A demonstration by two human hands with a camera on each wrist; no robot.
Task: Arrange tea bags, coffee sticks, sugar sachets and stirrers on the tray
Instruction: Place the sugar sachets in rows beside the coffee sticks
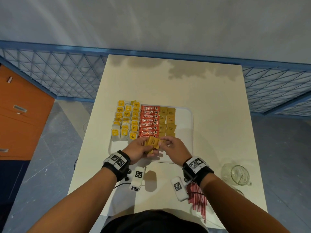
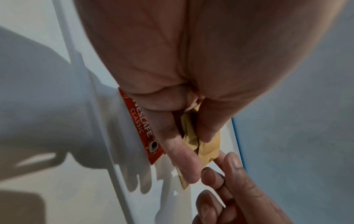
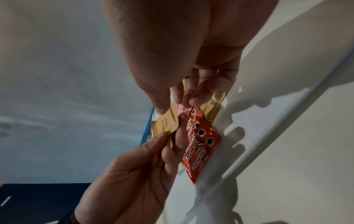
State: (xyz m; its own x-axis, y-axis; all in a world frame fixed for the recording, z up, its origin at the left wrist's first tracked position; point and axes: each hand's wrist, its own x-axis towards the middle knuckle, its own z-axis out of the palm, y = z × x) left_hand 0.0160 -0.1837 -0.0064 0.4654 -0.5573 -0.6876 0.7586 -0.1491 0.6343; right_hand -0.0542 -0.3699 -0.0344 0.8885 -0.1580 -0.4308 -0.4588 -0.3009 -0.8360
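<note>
A white tray (image 1: 184, 132) holds yellow-tagged tea bags (image 1: 125, 121) on the left, red coffee sticks (image 1: 149, 121) in the middle and brown sugar sachets (image 1: 167, 121) to their right. Over the tray's near edge my left hand (image 1: 143, 147) grips a small bunch of brown sugar sachets (image 1: 152, 142) (image 2: 191, 136) (image 3: 164, 123). My right hand (image 1: 169, 143) (image 3: 178, 104) pinches the right edge of that bunch. Below the hands lie the nearest coffee sticks (image 2: 142, 128) (image 3: 199, 148). Red stirrers (image 1: 197, 199) lie on the table under my right wrist.
The tray sits on a cream table (image 1: 168, 81). Two empty glass jars (image 1: 239, 174) stand near the table's front right corner. The tray's right strip is bare. A blue mesh fence (image 1: 58, 73) runs behind the table, with an orange cabinet (image 1: 20, 115) at left.
</note>
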